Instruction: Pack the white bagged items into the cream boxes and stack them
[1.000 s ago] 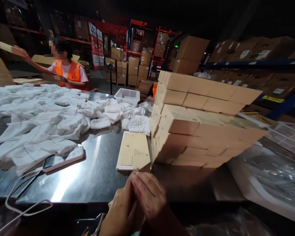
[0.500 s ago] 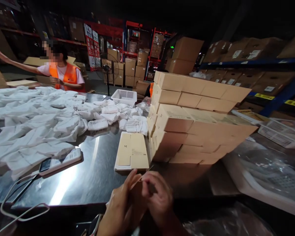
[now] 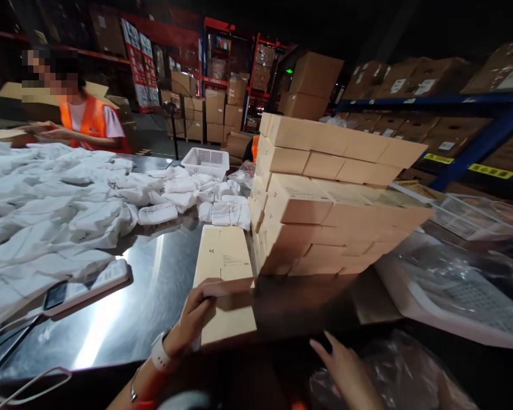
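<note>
A hand on a flat box by a big stack

The left hand [image 3: 194, 313] grips a flat tan cardboard box [image 3: 227, 319] lying on the shiny metal table [image 3: 154, 285], fingers curled on its edge. The right hand [image 3: 346, 370] hangs below, fingers spread and holding nothing. Smooth box stack [image 3: 325, 193] stands just beside; soft white bags [image 3: 68, 210] lie left.

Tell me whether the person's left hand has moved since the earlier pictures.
Yes. The left hand has parted from the right hand and gone forward to grip a flat tan cardboard box, beside the tall stack of tan cardboard boxes.
</note>
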`<state>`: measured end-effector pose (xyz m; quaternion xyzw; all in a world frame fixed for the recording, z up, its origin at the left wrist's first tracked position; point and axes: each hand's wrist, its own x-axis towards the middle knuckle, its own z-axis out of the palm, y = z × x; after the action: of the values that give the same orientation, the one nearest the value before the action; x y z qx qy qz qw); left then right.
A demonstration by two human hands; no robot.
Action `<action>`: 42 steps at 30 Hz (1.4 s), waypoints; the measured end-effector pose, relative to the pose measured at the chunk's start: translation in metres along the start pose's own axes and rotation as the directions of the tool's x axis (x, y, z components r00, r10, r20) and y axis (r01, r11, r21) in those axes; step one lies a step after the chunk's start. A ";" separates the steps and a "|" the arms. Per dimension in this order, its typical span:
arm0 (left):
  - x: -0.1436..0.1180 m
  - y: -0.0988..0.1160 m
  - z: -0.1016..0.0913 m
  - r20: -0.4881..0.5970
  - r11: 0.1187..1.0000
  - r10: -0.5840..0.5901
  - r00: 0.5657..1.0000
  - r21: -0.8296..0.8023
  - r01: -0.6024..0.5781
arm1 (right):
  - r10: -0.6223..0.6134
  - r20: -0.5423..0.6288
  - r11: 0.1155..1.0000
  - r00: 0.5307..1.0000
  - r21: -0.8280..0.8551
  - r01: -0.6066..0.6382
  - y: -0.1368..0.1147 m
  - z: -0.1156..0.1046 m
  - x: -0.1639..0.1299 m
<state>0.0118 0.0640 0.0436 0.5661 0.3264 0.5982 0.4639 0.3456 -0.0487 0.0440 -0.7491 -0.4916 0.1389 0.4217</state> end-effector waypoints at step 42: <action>-0.023 0.000 -0.008 0.321 0.720 0.558 0.765 0.271 -0.639 | -0.817 -0.121 0.426 0.564 0.533 0.731 -0.096 0.137 -0.009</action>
<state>0.0028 0.0440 0.0341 0.7785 0.1771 0.5796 0.1632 0.1965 0.0268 0.0323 -0.2769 -0.7531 0.1161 0.5853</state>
